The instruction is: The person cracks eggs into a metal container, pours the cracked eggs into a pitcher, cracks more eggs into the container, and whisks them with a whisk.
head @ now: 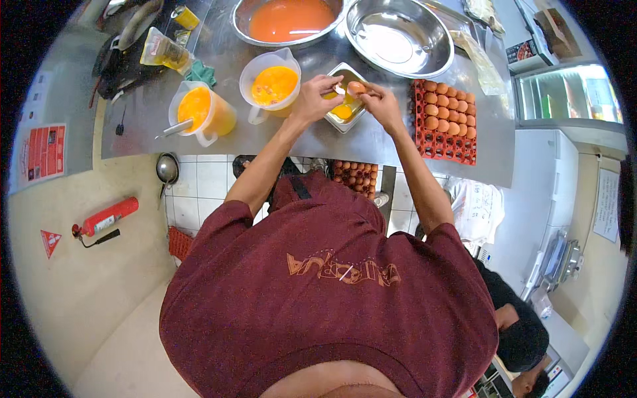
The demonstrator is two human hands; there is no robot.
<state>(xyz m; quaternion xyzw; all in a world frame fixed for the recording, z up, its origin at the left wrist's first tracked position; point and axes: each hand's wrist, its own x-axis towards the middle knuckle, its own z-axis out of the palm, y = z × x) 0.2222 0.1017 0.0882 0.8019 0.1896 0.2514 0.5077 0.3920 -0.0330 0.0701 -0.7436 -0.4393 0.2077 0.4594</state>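
Both hands are over a small rectangular metal pan (341, 126) near the front of the steel table. In it lies an egg yolk (342, 111) in clear egg white. My right hand (383, 105) holds a brown eggshell part (356, 88) by its edge, above the pan's right side. Between the fingertips of my left hand (314, 98) is another piece of eggshell (340, 89), its pale inside showing. A translucent plastic jug (245, 82) of yellow egg stands just left of that hand. To the right, brown eggs (442, 100) fill the far rows of a red egg tray (450, 150).
Further left, a second jug (219, 117) of egg holds a metal utensil (174, 129). Behind are a steel bowl (239, 31) of orange liquid and a steel bowl (438, 54). Another egg tray (356, 179) sits below the table edge. A person in black (520, 323) is behind on the right.
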